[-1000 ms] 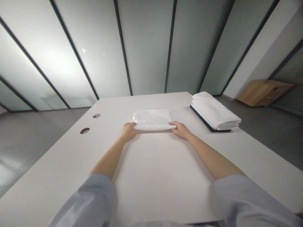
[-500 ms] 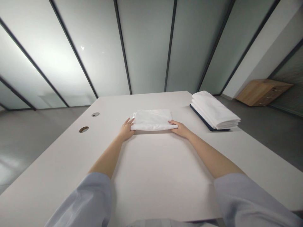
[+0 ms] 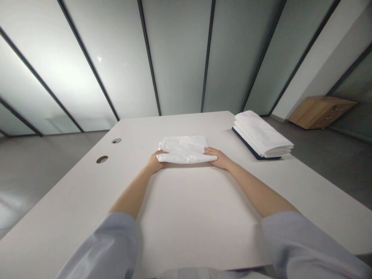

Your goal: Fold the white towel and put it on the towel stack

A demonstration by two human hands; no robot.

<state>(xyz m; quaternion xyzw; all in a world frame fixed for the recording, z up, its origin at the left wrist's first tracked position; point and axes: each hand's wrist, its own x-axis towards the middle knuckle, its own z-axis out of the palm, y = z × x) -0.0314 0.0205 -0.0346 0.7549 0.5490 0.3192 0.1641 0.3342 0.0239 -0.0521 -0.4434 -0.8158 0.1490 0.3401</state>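
A folded white cloth [image 3: 185,148] lies on the white table [image 3: 192,209], straight ahead of me. My left hand [image 3: 155,161] grips its near left corner, thumb on top and fingers curled at the edge. My right hand [image 3: 218,158] holds the near right corner, with the thumb lying over the cloth's edge. Both arms reach forward in pale blue sleeves. The cloth's left side looks slightly rumpled and lifted.
A stack of folded white cloths [image 3: 261,132] on top of a dark one sits at the table's far right. Two round cable holes [image 3: 102,159] are at the left. Frosted glass panels stand behind, and a wooden cabinet [image 3: 319,111] is on the floor at right.
My left hand spread its fingers half a second ago and has closed on the cloth's left corner again. That corner has shifted a little left. The right hand barely moved.
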